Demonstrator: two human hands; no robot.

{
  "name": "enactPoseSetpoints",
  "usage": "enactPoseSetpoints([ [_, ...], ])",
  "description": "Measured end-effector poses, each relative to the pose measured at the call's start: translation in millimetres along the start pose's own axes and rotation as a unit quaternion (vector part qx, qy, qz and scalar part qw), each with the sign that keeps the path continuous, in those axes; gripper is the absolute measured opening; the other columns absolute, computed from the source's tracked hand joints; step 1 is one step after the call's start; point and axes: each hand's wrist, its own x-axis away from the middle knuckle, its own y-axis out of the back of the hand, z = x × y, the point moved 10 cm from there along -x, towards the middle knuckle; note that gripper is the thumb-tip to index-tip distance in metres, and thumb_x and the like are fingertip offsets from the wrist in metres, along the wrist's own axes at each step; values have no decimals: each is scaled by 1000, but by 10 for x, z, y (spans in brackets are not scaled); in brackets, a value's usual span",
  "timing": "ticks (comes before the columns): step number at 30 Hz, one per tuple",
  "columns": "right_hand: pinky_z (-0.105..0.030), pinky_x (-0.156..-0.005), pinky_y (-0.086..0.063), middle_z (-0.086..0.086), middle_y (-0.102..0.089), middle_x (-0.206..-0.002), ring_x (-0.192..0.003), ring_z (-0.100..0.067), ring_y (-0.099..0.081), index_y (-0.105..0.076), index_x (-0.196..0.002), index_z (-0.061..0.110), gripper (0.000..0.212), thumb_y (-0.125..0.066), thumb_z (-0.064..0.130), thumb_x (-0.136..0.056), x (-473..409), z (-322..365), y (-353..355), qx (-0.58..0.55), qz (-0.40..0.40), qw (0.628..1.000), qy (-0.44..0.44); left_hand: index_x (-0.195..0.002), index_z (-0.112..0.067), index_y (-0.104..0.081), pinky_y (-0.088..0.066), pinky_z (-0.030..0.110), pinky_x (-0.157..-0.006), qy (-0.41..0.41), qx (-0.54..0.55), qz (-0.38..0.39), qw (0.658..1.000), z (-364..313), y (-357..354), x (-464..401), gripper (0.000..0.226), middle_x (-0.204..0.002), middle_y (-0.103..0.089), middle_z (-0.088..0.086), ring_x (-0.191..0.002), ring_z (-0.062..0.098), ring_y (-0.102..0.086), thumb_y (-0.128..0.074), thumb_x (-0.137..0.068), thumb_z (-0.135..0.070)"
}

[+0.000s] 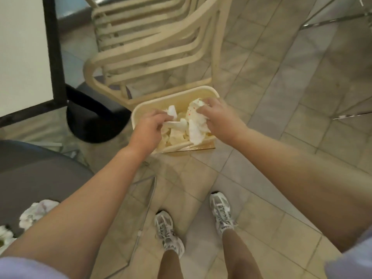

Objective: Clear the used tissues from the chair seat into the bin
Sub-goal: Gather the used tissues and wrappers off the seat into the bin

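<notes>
Over the cream bin on the floor, the left hand pinches a white tissue and the right hand grips a red-spotted tissue hanging lengthwise downward. More tissues lie on the grey chair seat, near left. No writing is readable.

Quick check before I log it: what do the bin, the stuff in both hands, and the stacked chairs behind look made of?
Cream rectangular bin: looks like moulded plastic, with a smooth rounded rim and matte finish. White crumpled tissues, one in the left hand and a red-speckled one in the right hand: thin soft paper, creased and limp. Cream stacked armchairs: probably moulded plastic, slatted and dull.
</notes>
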Motion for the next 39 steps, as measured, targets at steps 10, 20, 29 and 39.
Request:
enactPoseSetpoints([
  [10,-40,-115,-25,-10,-21,-155,-143,-27,-16,-48,-129,9,56,-37,-15,-81,-18,277,-67,-7,12,1000,7,-125,-15,-57,-17,13,-102,33,-34,35,998,137,-17,221,52,-139,-45,3,-131,17,-36,-48,-80,9],
  [20,-41,-98,-38,-5,-49,-133,-124,-29,-39,-52,-127,21,52,-41,-1,-81,-67,530,-284,45,63,996,-53,-119,-12,-60,-21,19,-101,31,-23,-15,999,502,319,655,37,-130,-51,3,-125,18,-36,-50,-85,0],
  [29,-41,-87,-43,-14,-55,-120,-112,-33,-47,-57,-116,9,30,-43,13,-89,-187,1862,-720,54,24,995,81,-114,-8,-63,-29,22,-99,29,-18,-52,998,1222,763,1225,40,-120,-58,11,-116,25,-47,-50,-80,8],
  [39,-41,-95,-39,-10,-52,-124,-120,-29,-44,-54,-120,12,31,-41,25,-95,-233,3732,-1674,65,78,976,192,-113,-8,-64,-34,31,-97,133,-64,-91,985,2800,1595,2321,34,-114,-61,13,-111,32,-50,-50,-82,-2],
])
